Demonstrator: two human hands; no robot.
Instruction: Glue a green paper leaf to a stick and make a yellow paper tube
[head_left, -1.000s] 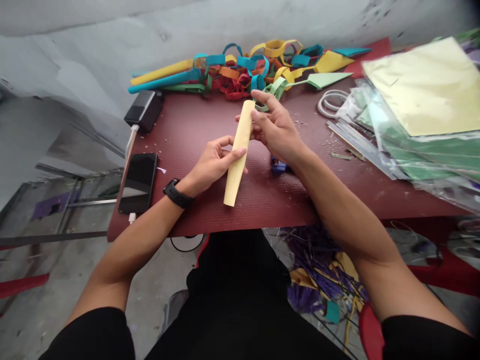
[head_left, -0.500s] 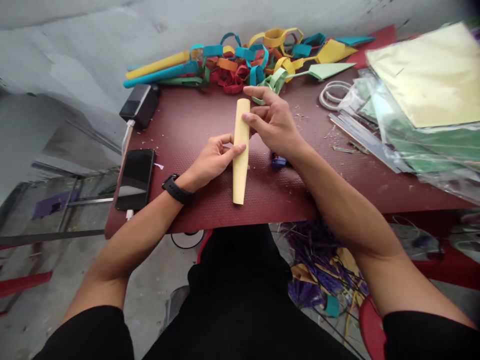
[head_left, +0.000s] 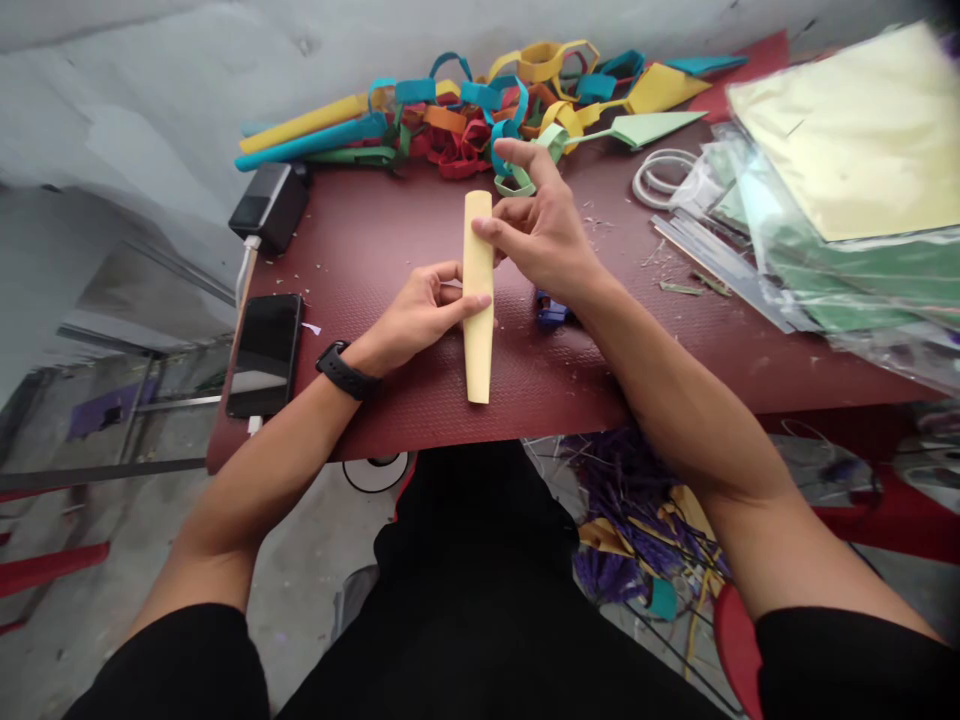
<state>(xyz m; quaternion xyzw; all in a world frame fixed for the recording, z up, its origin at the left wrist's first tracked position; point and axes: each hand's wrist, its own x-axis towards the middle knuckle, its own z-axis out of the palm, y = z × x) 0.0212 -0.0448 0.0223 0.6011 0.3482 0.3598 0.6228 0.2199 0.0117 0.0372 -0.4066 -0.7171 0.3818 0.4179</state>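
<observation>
Both my hands hold a pale yellow roll of paper, flattened and upright in the view, above the dark red tabletop. My left hand pinches its middle, thumb across the front and fingers behind. Higher up, my right hand has its thumb on the front face and its lower fingers curled at the right edge; the index finger points away from the paper. A small blue object, partly hidden by my right forearm, lies on the table.
Colourful paper chains and rolled paper tubes line the wall. At left are a phone and a black charger block. Paper sheets in plastic, a white cable coil and metal strips lie at right.
The view has shifted slightly. My right thumb has slid a little further across the paper's front, and the right index finger is lifted more. The left hand keeps its pinch.
</observation>
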